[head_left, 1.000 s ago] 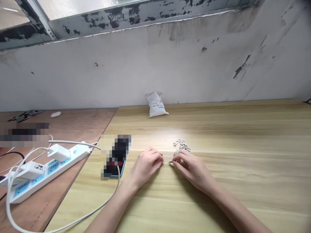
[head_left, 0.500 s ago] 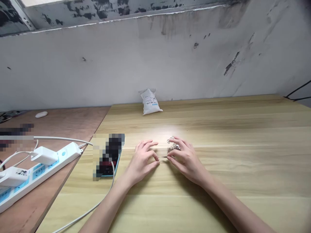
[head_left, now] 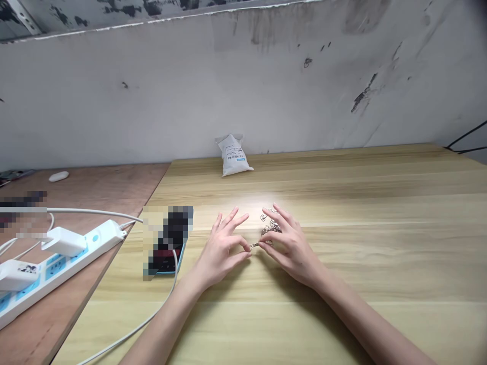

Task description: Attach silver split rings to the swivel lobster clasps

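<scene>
Over the wooden table, my left hand (head_left: 224, 248) pinches a small metal ring (head_left: 250, 247) between thumb and index finger, its other fingers spread. My right hand (head_left: 291, 247) pinches a slim metal clasp (head_left: 255, 245) by one end; its far end meets the ring, but whether they are linked is too small to tell. Just behind the right fingers lies a loose pile of metal rings (head_left: 271, 229), partly covered by that hand.
Left of my hands lies a phone (head_left: 167, 253), partly blurred out, with a white cable (head_left: 152, 320). Further left is a white power strip (head_left: 108, 234) with plugged-in chargers. A white plastic package (head_left: 234, 158) rests against the wall (head_left: 171, 101) at the back.
The ring and the clasp, apart before, have come together between my hands. The free fingers of both hands have lifted and spread. My view has tilted down slightly.
</scene>
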A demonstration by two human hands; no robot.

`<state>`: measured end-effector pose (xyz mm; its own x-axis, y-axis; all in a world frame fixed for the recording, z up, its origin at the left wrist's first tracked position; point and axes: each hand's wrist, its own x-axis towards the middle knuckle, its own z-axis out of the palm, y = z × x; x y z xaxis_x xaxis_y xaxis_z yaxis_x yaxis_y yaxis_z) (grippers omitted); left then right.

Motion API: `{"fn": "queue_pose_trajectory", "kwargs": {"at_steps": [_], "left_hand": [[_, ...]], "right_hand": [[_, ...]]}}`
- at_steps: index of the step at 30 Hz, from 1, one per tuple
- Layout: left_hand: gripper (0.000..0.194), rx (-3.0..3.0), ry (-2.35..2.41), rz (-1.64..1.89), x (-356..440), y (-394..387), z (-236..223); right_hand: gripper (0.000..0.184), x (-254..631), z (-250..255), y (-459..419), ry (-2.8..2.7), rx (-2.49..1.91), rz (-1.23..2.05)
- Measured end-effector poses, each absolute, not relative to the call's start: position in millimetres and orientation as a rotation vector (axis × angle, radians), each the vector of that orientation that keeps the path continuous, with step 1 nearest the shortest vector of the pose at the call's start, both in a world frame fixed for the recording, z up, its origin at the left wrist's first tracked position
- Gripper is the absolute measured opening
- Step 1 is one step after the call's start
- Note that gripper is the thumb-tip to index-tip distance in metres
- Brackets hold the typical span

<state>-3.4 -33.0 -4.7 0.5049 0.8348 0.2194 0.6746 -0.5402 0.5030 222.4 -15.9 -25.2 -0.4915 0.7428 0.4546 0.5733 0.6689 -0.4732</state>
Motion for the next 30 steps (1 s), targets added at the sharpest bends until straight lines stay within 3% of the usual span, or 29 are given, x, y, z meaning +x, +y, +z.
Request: {"fn": "queue_pose_trajectory", "kwargs": {"at_steps": [16,30], "left_hand": [[0.005,2.051,1.243,0.890,13,-44,7],[0.005,2.171,1.313,1.035,14,-42,1]], "right_hand": [[0.010,205,-22,-31,-2.270,-0.908,0.260],[0.017,203,-26,-29,-2.310,-0.896,0.123]]}}
